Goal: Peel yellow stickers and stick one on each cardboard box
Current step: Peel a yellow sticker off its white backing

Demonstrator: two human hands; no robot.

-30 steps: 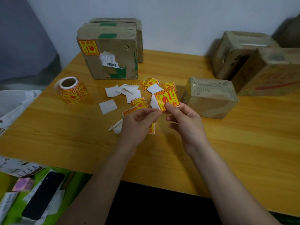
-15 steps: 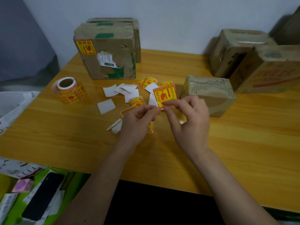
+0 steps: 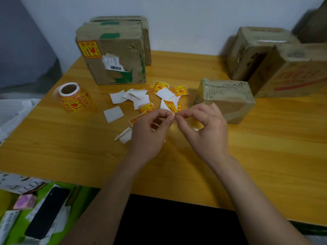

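1. The left hand (image 3: 150, 131) and the right hand (image 3: 203, 128) are hovering just above the tabletop (image 3: 247, 156), fingertips meeting at the middle
2. Both hands are pinching the same yellow sticker (image 3: 170, 106) at its lower corner, thumb against forefinger on each side; the sticker is rising tilted from the pinch, with its white backing (image 3: 163, 106) showing along its left edge
3. The remaining fingers of the right hand are curling loosely, forming a ring with the thumb
4. A small cardboard box (image 3: 226, 98) is sitting just beyond the right hand, with no sticker visible on the faces in view
5. A taller cardboard box (image 3: 113, 59) is standing at the far left of the tabletop, wearing a yellow sticker on its upper left corner beside a torn barcode label (image 3: 113, 63); another box is standing right behind it
6. 2 more boxes (image 3: 276, 64) are crowding the far right edge
7. The sticker roll (image 3: 72, 98) is lying near the left edge
8. Loose stickers (image 3: 180, 91) and blank white backing squares (image 3: 113, 114) are lying scattered between the roll and the small box
9. A dark phone (image 3: 47, 213) is resting on green clutter below the tabletop's near left corner
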